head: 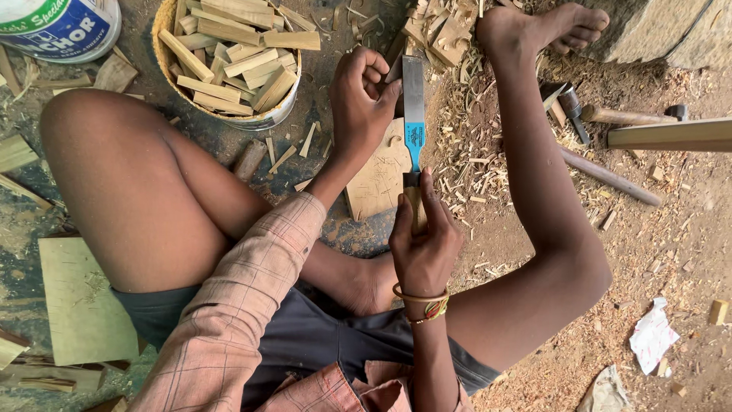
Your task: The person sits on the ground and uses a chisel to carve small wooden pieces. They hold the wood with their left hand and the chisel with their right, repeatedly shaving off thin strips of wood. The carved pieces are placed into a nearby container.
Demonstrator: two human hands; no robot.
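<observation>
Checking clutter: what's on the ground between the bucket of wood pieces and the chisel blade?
Head view: the left hand, gripping at the chisel blade, plus loose wood slivers on the dirt beside the bucket.

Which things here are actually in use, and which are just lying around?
In use:
right hand gripping the chisel
left hand at the blade's far end
wooden board beneath

Lying about:
bucket of cut sticks
hammer
white tub
flat panel

Dirt floor [671, 252]; wood shavings [465, 145]; daylight, probably outdoors
</observation>
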